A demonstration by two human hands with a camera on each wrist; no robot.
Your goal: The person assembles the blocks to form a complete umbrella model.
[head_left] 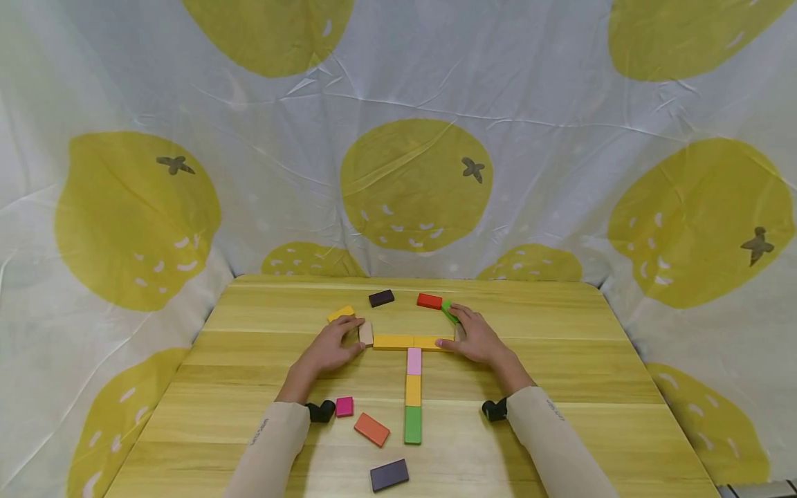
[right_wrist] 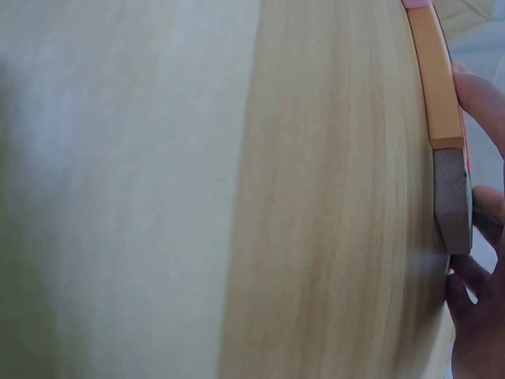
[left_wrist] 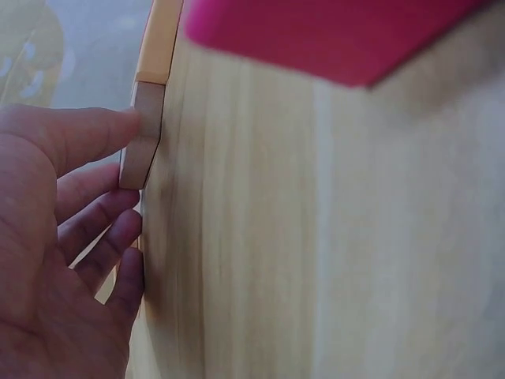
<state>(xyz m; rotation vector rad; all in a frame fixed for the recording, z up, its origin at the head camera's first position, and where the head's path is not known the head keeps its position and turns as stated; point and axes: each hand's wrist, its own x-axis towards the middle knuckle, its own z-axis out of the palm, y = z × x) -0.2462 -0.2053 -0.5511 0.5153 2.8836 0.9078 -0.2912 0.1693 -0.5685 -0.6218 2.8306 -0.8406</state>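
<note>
One beige block [head_left: 366, 337], likely light, stiff and best held by its ends, is pinched in the left hand [head_left: 330, 348]; the loosely spread right hand [head_left: 477, 337] touches an orange block [head_left: 426, 342].

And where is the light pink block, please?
In the head view, the light pink block lies below centre, slightly right, between the yellow row and a yellow block.
</note>
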